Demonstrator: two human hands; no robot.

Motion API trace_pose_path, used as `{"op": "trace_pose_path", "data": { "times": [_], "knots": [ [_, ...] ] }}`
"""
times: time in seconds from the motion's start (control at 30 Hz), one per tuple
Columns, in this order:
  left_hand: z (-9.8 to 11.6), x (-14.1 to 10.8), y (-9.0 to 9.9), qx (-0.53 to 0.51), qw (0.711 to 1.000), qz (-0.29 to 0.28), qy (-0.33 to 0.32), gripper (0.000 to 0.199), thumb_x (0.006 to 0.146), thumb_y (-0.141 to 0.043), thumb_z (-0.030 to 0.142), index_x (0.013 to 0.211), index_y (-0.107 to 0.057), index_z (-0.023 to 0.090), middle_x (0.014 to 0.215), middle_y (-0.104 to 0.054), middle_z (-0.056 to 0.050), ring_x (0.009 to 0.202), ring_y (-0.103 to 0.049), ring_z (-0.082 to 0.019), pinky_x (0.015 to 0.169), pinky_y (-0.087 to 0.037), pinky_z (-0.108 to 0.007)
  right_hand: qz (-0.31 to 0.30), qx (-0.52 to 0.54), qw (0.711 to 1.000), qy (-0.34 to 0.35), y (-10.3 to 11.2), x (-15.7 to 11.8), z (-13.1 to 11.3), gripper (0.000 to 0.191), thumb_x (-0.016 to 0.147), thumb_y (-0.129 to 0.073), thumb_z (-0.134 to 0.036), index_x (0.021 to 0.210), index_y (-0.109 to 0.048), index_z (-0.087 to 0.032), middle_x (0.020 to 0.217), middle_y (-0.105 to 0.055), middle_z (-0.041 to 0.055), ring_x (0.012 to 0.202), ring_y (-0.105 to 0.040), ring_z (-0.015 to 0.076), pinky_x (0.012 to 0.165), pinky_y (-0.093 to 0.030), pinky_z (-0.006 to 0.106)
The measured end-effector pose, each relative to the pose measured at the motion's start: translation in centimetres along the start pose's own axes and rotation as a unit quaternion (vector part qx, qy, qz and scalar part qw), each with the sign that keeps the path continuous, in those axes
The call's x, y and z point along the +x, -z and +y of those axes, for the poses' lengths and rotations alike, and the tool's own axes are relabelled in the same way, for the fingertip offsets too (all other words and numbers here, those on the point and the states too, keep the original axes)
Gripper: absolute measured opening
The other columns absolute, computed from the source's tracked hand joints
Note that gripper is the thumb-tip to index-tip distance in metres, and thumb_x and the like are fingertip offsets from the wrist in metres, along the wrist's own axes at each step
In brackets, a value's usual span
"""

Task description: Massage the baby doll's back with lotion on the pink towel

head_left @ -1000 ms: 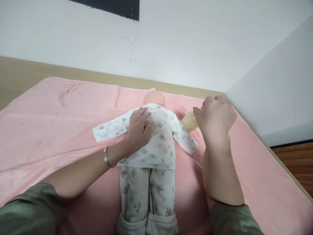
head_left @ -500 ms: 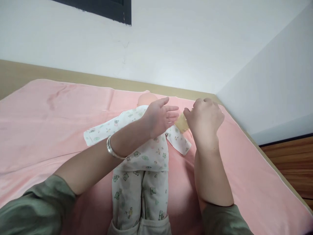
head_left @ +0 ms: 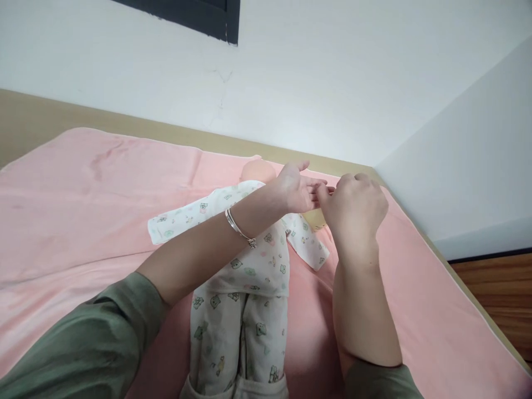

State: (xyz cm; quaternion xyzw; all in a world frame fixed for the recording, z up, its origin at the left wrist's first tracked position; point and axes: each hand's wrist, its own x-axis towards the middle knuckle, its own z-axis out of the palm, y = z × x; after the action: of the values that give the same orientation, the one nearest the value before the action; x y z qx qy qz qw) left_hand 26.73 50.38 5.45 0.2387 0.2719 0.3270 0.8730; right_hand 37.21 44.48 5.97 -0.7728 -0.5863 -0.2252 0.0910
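A baby doll (head_left: 257, 169) in a white top and trousers printed with small animals lies on the pink cloth, its arms spread sideways. Above its chest and shoulder, my left hand (head_left: 297, 189) is open with the palm turned up and the fingers stretched rightward. Its fingertips reach the thumb side of my right hand (head_left: 355, 202), which is closed with the knuckles uppermost. Whatever the curled right fingers hold, if anything, is hidden. Beneath the hands, beside the doll's sleeve (head_left: 310, 242), part of a yellow thing (head_left: 315, 220) shows; its kind is unclear.
The pink cloth (head_left: 100, 183) covers a bed or table with a tan edge (head_left: 137, 122). A white wall (head_left: 307, 83) rises behind, with a dark frame (head_left: 203, 16) on it. Wood-grain furniture (head_left: 499, 293) stands at the right.
My left hand has moved right, closing the gap to my right hand. The right hand stays closed in nearly the same place. The view has shifted slightly.
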Motion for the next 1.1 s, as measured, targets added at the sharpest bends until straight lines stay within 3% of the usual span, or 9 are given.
{"op": "trace_pose_path", "data": {
  "times": [0.1, 0.17, 0.33, 0.5, 0.6, 0.73, 0.87, 1.1],
  "knots": [
    [-0.2, 0.0, 0.2, -0.036, 0.999, 0.014, 0.031, 0.057, 0.101, -0.033, 0.044, 0.133, -0.055, 0.001, 0.105, -0.071, -0.020, 0.097, -0.074, -0.025, 0.069, -0.064, -0.030, -0.005, -0.004, 1.000, 0.005, -0.1, 0.0, 0.1, 0.029, 0.095, -0.045, -0.026, 0.090, -0.067, -0.008, 0.088, -0.061, 0.0173, 0.081, -0.055, 0.0240, 0.060, -0.021, 0.028],
    [-0.7, -0.6, 0.6, -0.032, 0.999, 0.033, 0.020, 0.058, 0.099, -0.038, 0.043, 0.135, -0.054, 0.001, 0.113, -0.071, -0.021, 0.107, -0.073, -0.026, 0.078, -0.065, -0.030, -0.006, -0.006, 1.000, 0.010, -0.1, -0.1, 0.2, 0.031, 0.096, -0.044, -0.028, 0.091, -0.068, -0.007, 0.089, -0.062, 0.0184, 0.083, -0.057, 0.0256, 0.061, -0.023, 0.029],
    [-0.9, -5.4, 2.1, -0.027, 0.997, 0.073, -0.029, 0.050, 0.096, -0.038, 0.036, 0.134, -0.055, 0.008, 0.131, -0.066, -0.023, 0.121, -0.071, -0.027, 0.101, -0.062, -0.036, -0.017, -0.011, 1.000, 0.010, 0.1, -0.2, 0.1, 0.038, 0.100, -0.041, -0.031, 0.096, -0.068, -0.005, 0.095, -0.064, 0.0212, 0.089, -0.060, 0.0289, 0.064, -0.027, 0.030],
    [1.1, -11.8, 1.9, -0.118, 0.980, 0.107, -0.120, 0.031, 0.088, -0.050, 0.020, 0.116, -0.061, 0.013, 0.112, -0.073, -0.018, 0.114, -0.073, -0.028, 0.102, -0.062, -0.042, -0.023, -0.022, 0.999, -0.003, 0.1, 0.1, -0.2, 0.037, 0.100, -0.042, -0.031, 0.100, -0.068, -0.004, 0.097, -0.064, 0.0209, 0.093, -0.062, 0.0309, 0.065, -0.027, 0.031],
    [1.8, -15.1, 1.2, -0.190, 0.963, 0.084, -0.169, 0.016, 0.086, -0.051, 0.014, 0.100, -0.059, 0.016, 0.101, -0.073, -0.011, 0.112, -0.074, -0.026, 0.099, -0.063, -0.040, -0.029, -0.028, 0.999, -0.005, 0.2, 0.3, -0.3, 0.037, 0.101, -0.041, -0.030, 0.100, -0.068, -0.004, 0.097, -0.064, 0.0202, 0.093, -0.062, 0.0298, 0.064, -0.026, 0.030],
    [2.0, -18.4, 0.7, -0.200, 0.955, 0.048, -0.215, 0.013, 0.090, -0.048, 0.017, 0.099, -0.057, 0.018, 0.101, -0.071, -0.006, 0.118, -0.071, -0.026, 0.101, -0.061, -0.038, -0.031, -0.042, 0.999, -0.007, 0.4, 0.4, -0.3, 0.037, 0.101, -0.043, -0.032, 0.102, -0.068, -0.005, 0.100, -0.064, 0.0196, 0.093, -0.061, 0.0285, 0.064, -0.025, 0.030],
    [2.0, -19.5, 1.4, -0.189, 0.953, 0.059, -0.229, 0.014, 0.091, -0.045, 0.018, 0.097, -0.057, 0.019, 0.098, -0.072, -0.006, 0.119, -0.071, -0.027, 0.101, -0.061, -0.038, -0.040, -0.036, 0.998, -0.036, 0.6, 0.6, -0.6, 0.038, 0.100, -0.043, -0.033, 0.098, -0.070, -0.006, 0.098, -0.064, 0.0172, 0.086, -0.060, 0.0254, 0.064, -0.026, 0.029],
    [2.6, -18.7, 3.0, -0.164, 0.948, 0.085, -0.258, 0.017, 0.091, -0.042, 0.020, 0.099, -0.057, 0.018, 0.105, -0.072, -0.006, 0.127, -0.067, -0.028, 0.104, -0.060, -0.041, -0.062, -0.022, 0.994, -0.086, 1.2, 1.1, -1.1, 0.037, 0.096, -0.042, -0.029, 0.095, -0.072, -0.007, 0.091, -0.063, 0.0159, 0.079, -0.057, 0.0239, 0.066, -0.029, 0.031]
  ]
}}
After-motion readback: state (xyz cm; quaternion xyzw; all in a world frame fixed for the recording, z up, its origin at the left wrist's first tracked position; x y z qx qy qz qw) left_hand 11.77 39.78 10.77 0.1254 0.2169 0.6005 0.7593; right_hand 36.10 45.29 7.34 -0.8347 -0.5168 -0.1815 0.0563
